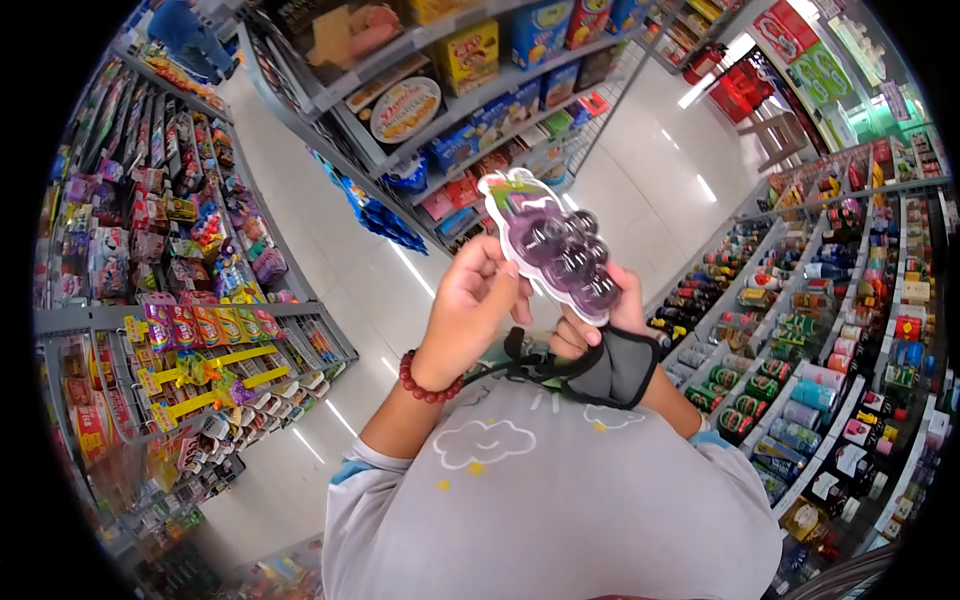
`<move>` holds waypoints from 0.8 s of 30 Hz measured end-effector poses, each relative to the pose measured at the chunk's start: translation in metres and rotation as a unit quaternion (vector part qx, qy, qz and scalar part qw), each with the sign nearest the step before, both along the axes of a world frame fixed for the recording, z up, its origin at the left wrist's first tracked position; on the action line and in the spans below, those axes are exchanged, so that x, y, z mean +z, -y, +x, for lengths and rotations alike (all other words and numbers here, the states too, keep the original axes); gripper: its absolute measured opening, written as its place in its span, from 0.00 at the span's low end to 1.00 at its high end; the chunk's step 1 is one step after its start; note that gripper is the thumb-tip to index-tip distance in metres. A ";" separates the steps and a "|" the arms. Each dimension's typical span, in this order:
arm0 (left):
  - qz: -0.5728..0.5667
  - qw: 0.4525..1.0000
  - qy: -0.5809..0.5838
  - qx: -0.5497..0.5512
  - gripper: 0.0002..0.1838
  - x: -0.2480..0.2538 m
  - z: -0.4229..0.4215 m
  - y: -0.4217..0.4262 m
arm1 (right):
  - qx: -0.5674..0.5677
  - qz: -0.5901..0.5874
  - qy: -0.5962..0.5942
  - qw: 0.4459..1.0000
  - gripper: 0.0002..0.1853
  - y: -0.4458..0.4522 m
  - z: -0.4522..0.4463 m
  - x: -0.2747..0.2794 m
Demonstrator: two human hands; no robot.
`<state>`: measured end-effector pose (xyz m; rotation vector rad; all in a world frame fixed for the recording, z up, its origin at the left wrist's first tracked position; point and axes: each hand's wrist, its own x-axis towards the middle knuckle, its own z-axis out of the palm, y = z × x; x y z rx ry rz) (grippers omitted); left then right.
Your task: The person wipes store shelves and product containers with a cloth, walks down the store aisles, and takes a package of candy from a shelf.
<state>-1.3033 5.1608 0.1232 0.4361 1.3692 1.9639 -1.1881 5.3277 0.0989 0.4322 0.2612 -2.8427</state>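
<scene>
A grape-shaped pack [555, 250] with clear purple bubbles and a white edge is held up tilted in front of my chest. My left hand [485, 300] is closed at its left edge, the thumb resting on the rim and the other fingers curled. At the lower right end, my right hand [605, 312] grips the pack between thumb and fingers. A red bead bracelet [430, 385] circles my left wrist. Against my right wrist hangs a grey and black pouch [618, 370]. What the pack contains cannot be read.
Ahead stands a shelf unit [470, 105] with boxes and a round biscuit tin [405, 110]. Candy racks [190, 240] line the left. Shelves of bottles and cans [800, 330] run along the right. A stool [775, 140] stands at the far right, and a person [185, 40] at the far left.
</scene>
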 end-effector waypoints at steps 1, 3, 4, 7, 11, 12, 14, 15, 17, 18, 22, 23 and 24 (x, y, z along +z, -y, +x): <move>0.000 1.000 0.016 -0.004 0.05 0.001 -0.002 0.002 | -0.017 0.018 0.020 1.000 0.29 0.002 -0.002 0.006; 0.009 1.000 0.022 -0.017 0.06 -0.003 -0.007 0.007 | -0.023 0.026 0.010 0.999 0.28 0.004 -0.004 0.000; 0.011 0.999 0.028 -0.024 0.06 -0.002 -0.010 0.011 | -0.008 0.048 0.016 0.999 0.28 0.003 -0.005 -0.001; 0.008 0.998 0.038 -0.043 0.07 -0.004 -0.022 0.021 | -0.009 0.075 0.036 0.996 0.26 0.006 -0.015 -0.001; 0.012 0.999 0.024 -0.041 0.07 -0.008 -0.035 0.030 | -0.003 0.127 0.037 0.991 0.23 0.010 -0.028 0.001; 0.010 0.999 0.026 -0.022 0.06 -0.011 -0.037 0.031 | -0.010 0.154 0.054 0.986 0.23 0.014 -0.033 0.003; 0.003 1.000 0.023 0.008 0.07 -0.017 -0.041 0.035 | -0.002 0.203 0.033 0.979 0.25 0.016 -0.042 -0.002; 0.003 1.000 0.019 0.009 0.07 -0.017 -0.042 0.037 | -0.001 0.204 0.029 0.979 0.25 0.017 -0.045 -0.005; -0.015 0.999 0.003 0.045 0.08 -0.014 -0.046 0.041 | -0.007 0.257 0.016 0.966 0.27 0.022 -0.055 -0.005; -0.022 0.998 0.003 0.054 0.09 -0.013 -0.047 0.042 | 0.000 0.282 0.000 0.959 0.27 0.020 -0.059 -0.008; -0.039 0.997 0.011 0.064 0.08 -0.001 -0.054 0.049 | -0.018 0.376 -0.025 0.926 0.26 0.022 -0.078 -0.004; -0.038 0.997 0.014 0.064 0.08 0.000 -0.056 0.048 | 0.005 0.343 -0.044 0.938 0.26 0.017 -0.082 -0.008; -0.018 0.998 0.008 0.052 0.08 0.002 -0.058 0.046 | 0.027 0.311 -0.062 0.948 0.25 0.010 -0.086 -0.007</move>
